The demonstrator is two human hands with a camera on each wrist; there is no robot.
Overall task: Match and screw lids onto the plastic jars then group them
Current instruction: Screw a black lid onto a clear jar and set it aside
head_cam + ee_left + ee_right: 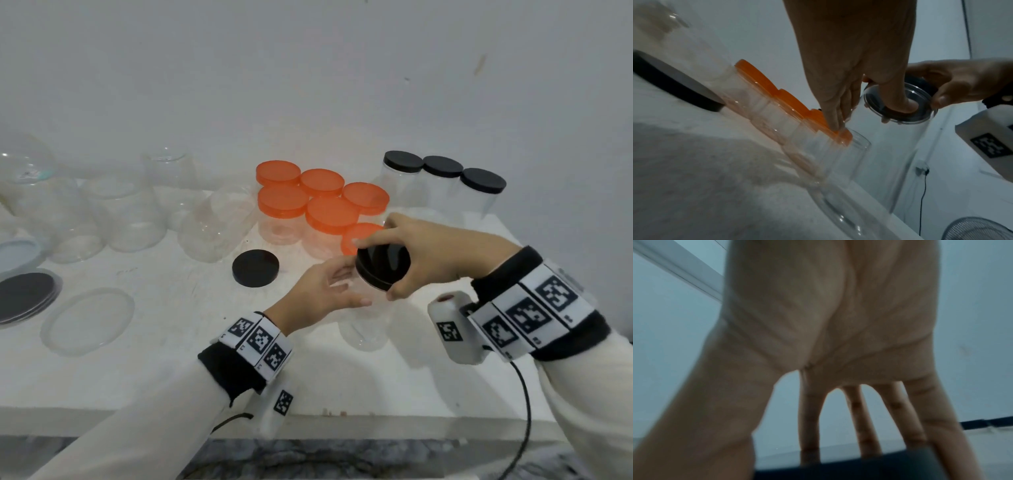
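Spreading across the desk [171, 370], several uncapped clear jars [130, 219] at the left await lids. Six orange-lidded jars [330, 212] and three black-lidded jars [442, 185] stand grouped. Left hand [322, 291] curls round a near jar [363, 329]; right hand [424, 253] grips its black lid [382, 265]. One spare lid [255, 268] lies beside.

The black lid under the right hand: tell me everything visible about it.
The black lid is round, glossy and looks like plastic, with a ridged rim. It sits tilted on the mouth of a clear jar near the table's front. The right hand grips it from above, fingers spread round its edge; the left hand holds the jar beneath. Whether it is threaded on cannot be told.
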